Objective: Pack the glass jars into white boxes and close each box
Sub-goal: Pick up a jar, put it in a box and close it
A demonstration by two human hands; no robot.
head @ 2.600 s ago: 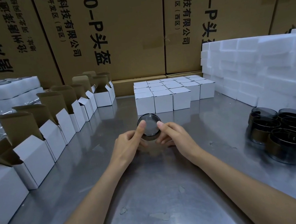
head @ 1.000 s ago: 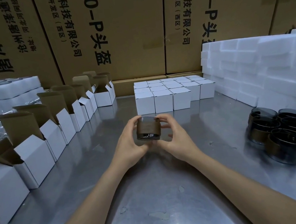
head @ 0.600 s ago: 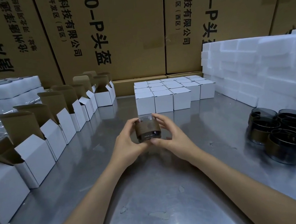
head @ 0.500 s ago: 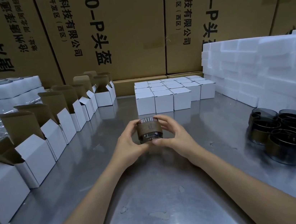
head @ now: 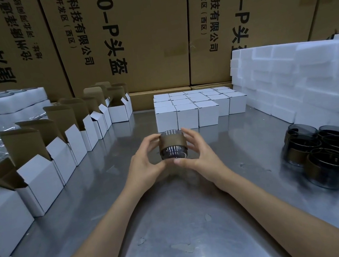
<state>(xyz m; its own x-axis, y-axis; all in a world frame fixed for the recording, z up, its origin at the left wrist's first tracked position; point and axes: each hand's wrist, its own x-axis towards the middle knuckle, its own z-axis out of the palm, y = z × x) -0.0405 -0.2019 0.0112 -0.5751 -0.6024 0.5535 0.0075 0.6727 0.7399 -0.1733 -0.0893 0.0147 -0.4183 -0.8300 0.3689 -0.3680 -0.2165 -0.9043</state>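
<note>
Curling round a jar (head: 172, 147) from both sides, the fingers (head: 189, 135) of the right hand (head: 198, 157) and those of the left hand (head: 145, 164) clamp it at centre frame, lifted clear of the surface (head: 175, 213). The jar is dark glass with a brown band round its wall, and its thick base tips toward the camera.

The step in hand looks like carrying this jar to a box. To do it well, I would turn it upright, keep the grip on the banded wall, not the rim, and lower it straight into the nearest open box (head: 39, 177) at left without catching the raised brown flap. One hand could then steady the box while the other folds the flap shut.

The open boxes run in a row up the left edge. Closed boxes (head: 186, 115) sit in a block at upper centre. More jars (head: 318, 152) cluster at right. White foam (head: 298, 81) is stacked at upper right, more foam at far left, and big brown cartons (head: 141, 35) wall the back.
</note>
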